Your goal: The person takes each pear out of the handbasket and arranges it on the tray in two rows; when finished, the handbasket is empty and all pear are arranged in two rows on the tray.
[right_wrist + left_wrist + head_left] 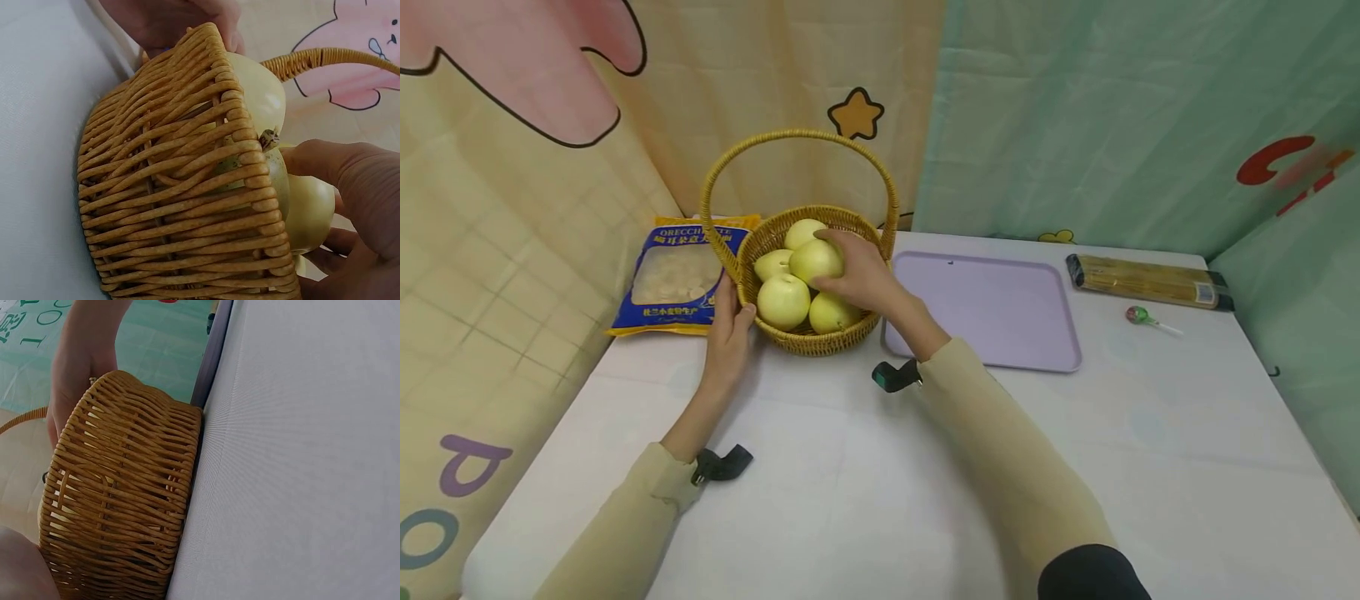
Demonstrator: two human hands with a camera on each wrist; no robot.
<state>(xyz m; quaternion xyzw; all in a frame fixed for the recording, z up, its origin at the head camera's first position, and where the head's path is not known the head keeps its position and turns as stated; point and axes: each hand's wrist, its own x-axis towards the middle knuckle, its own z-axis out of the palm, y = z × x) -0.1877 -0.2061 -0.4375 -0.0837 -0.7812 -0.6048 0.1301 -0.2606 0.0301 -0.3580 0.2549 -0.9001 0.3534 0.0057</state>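
Note:
A woven wicker basket with a tall arched handle holds several pale yellow-green pears. My right hand reaches in from the right and grips the uppermost pear, thumb and fingers round its sides. In the right wrist view the held pear shows above the rim, partly behind the fingers. On the left, my left hand rests against the basket's outer wall, fingers along it and thumb near the rim. Only a bit of the left hand enters the left wrist view, beside the weave.
A blue and yellow pasta bag lies behind the left hand. Right of the basket is a flat lilac tray. Farther right lie a long pack of sticks or noodles and a wrapped lollipop. Curtains stand behind the white table.

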